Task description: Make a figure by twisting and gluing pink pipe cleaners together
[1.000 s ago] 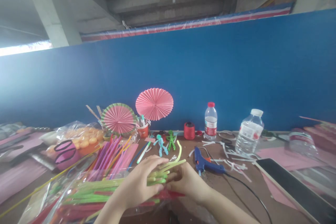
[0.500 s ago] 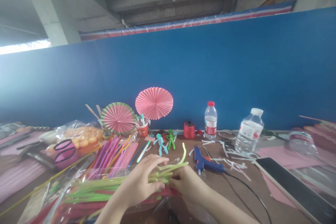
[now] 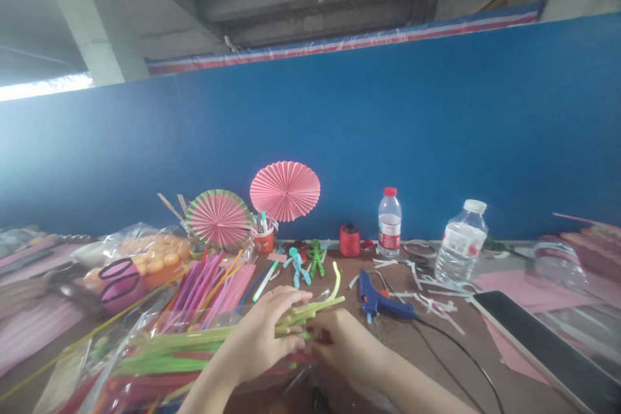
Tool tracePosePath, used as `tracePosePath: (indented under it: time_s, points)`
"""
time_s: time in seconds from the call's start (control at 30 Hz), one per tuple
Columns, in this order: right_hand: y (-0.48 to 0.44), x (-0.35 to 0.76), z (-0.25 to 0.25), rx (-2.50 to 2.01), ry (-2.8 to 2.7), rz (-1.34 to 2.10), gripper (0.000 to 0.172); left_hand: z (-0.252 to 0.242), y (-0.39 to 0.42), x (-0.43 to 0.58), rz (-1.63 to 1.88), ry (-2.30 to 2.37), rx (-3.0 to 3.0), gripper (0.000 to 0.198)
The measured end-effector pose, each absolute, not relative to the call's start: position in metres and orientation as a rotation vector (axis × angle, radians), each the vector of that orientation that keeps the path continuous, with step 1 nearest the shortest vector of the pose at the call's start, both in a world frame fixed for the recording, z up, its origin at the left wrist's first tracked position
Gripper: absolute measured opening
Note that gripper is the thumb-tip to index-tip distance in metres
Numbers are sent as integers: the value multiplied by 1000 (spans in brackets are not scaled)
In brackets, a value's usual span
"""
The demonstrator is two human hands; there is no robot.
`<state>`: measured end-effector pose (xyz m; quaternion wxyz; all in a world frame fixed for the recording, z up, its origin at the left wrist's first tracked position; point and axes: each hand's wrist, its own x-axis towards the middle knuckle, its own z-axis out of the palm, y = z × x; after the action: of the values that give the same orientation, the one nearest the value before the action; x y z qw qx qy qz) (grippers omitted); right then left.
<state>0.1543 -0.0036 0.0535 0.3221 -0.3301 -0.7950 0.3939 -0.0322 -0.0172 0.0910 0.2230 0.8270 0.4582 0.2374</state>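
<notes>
Now: left hand clamped over bundle of lime-green fuzzy pipe cleaners; right hand touching its end, grip not discernible; blue glue gun lies near.

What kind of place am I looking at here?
Likely a craft workshop: there is a blue hot-glue gun, round pink pleated paper fans and a bundle of green fuzzy pipe cleaners.

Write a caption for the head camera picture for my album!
Left hand and right hand hold green pipe cleaners beside a blue glue gun.
</notes>
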Motion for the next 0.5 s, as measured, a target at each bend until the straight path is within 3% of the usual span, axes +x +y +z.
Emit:
tracePosePath:
  time_s: [0.13,0.33,0.5]
  points:
    - [-5,155,55,-732,-2100,1112,29,88,-17,-31,617,1268,2265,60]
    - [-5,161,52,-767,-2161,1229,34,86,-19,-26,578,1238,2288,62]
    - [-5,160,42,-904,-2298,1013,15,81,-17,-22,578,1224,2339,58]
